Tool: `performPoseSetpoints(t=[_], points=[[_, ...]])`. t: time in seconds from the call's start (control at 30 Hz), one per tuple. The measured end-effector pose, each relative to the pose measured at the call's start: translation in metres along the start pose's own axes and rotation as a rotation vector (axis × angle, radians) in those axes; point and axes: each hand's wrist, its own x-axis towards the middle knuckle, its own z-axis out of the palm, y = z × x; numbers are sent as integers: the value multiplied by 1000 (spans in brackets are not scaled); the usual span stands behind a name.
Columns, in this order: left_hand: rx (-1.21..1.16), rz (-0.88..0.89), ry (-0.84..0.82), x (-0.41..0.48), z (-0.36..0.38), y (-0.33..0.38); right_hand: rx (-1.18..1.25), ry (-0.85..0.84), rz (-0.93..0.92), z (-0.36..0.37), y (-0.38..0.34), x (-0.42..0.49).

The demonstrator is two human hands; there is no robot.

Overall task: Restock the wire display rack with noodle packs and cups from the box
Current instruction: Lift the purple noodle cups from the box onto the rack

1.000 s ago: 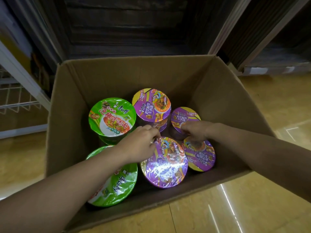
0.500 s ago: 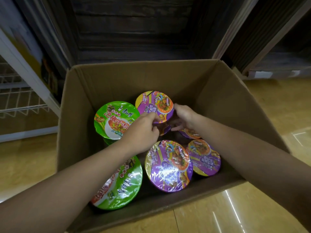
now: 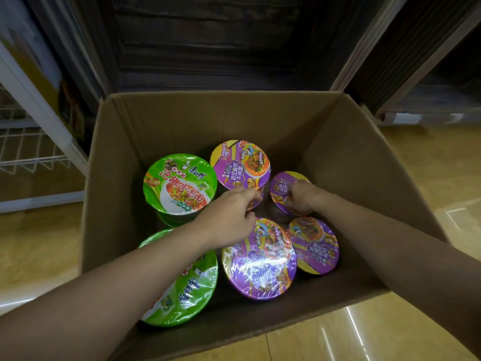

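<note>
Both forearms bare to frame edge; left grip (image 3: 229,217), right grip (image 3: 299,199) bare.

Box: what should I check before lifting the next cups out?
1. Left hand grip on back purple cup: cannot tell, fingers only at its near rim.
2. Right hand curled on right purple cup: ok.
3. Box top open: ok.
4. Wire rack within reach on the left: cannot tell.
</note>
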Motion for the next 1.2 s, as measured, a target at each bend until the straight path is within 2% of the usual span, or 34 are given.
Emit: performPoseSetpoints(t=[0.1, 0.2, 0.37, 0.53, 0.67, 0.73, 0.93, 1.07, 1.2], points=[[17, -1, -26, 1, 2, -1, 37, 28, 90, 2, 4, 5], [15, -9, -11, 2, 3, -2, 235, -35, 228, 3, 13, 11], [3, -12, -2, 3, 0, -2, 415, -8, 321, -3, 11, 13], [-22, -28, -22, 2, -5, -3, 463, -83, 342, 12, 14, 1], [-26, -35, -22, 5, -5, -1, 763, 5, 439, 3, 20, -6], [-26, -30, -8, 7, -5, 1, 826, 88, 424, -13, 26, -9], [-106, -54, 137, 17, -14, 13, 670, 238, 280, -69, 37, -52], [-210, -136, 247, 24, -22, 24, 755, 319, 196, -86, 41, -80], [-436, -238, 235, 26, -35, 37, 845, 330, 74, -99, 35, -105]])
